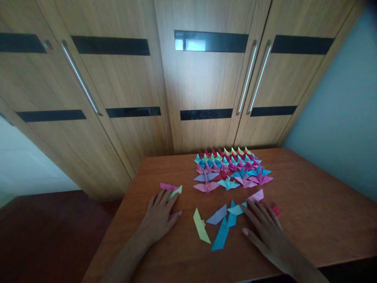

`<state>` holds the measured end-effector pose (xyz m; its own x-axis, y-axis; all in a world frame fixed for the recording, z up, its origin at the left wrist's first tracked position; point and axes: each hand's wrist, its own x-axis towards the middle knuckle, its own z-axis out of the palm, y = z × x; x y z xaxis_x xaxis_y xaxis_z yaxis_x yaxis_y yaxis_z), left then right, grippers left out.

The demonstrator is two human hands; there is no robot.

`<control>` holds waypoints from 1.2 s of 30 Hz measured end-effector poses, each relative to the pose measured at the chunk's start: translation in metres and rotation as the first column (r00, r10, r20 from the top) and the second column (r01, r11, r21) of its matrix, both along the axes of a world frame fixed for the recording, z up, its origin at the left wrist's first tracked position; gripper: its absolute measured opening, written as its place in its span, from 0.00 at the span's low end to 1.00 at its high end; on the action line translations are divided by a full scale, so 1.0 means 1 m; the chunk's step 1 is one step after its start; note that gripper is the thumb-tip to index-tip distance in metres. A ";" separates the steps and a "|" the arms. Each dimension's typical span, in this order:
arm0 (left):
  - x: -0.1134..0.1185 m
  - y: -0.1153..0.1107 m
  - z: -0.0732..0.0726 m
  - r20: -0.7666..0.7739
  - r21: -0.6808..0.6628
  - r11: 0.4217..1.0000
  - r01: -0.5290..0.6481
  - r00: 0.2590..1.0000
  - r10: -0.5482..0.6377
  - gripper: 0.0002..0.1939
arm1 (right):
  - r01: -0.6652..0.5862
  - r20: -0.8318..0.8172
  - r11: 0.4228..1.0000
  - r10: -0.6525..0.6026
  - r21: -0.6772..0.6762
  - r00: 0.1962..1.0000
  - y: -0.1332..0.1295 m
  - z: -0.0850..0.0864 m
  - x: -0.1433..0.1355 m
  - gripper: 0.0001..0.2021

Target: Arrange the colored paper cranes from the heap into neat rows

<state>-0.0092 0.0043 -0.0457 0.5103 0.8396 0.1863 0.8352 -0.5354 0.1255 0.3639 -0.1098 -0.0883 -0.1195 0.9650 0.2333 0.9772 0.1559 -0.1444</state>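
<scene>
Apparently, your paper birds [232, 166] stand finished in rows while folded papers [231, 218] lie unfinished on their near side, some under your left hand [157, 220] and right hand [268, 228], fingers spread, visibly gripping nothing.

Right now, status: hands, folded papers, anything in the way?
Left hand open over magenta paper and pale-green paper. Right hand open at turquoise paper and pink paper. Right hand partly hides red paper. Paper cranes in rows beyond.

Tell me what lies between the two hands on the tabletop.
Between the left hand and the right hand, the head view shows a yellow paper piece, a lavender piece and several blue pieces.
</scene>
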 end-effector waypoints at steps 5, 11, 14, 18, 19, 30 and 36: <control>-0.012 0.036 0.000 -0.030 0.037 0.991 -0.129 0.991 0.130 0.28 | -0.168 -0.098 0.985 0.164 -0.041 0.982 -0.002 0.018 -0.069 0.31; -0.008 0.014 0.016 0.091 0.118 0.989 -0.087 0.993 0.077 0.25 | -0.272 -0.207 0.962 0.259 -0.039 0.944 0.010 0.033 -0.132 0.31; -0.003 -0.024 0.021 0.107 0.089 0.996 0.030 0.993 -0.040 0.26 | -0.299 -0.244 0.953 0.278 -0.052 0.929 0.018 0.038 -0.156 0.31; 0.000 -0.066 0.016 0.054 0.000 0.990 0.138 0.989 -0.138 0.29 | -0.331 -0.274 0.942 0.303 -0.058 0.912 0.029 0.040 -0.179 0.29; -0.002 -0.070 0.013 0.039 -0.004 0.990 0.141 0.989 -0.140 0.29 | -0.342 -0.277 0.938 0.313 -0.060 0.908 0.032 0.040 -0.183 0.29; -0.032 -0.023 -0.006 -0.058 0.094 0.995 -0.039 0.997 0.045 0.30 | -0.437 -0.325 0.899 0.412 -0.007 0.852 0.074 0.042 -0.192 0.27; -0.042 0.025 -0.012 -0.082 0.098 0.985 -0.143 0.985 0.151 0.32 | -0.476 -0.398 0.878 0.456 0.053 0.796 0.111 0.035 -0.207 0.27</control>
<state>-0.0515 0.0290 -0.0579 0.4002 0.8883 0.2254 0.9114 -0.4115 0.0038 0.1572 0.0008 -0.0537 -0.4672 0.8271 0.3126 0.6497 0.5609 -0.5131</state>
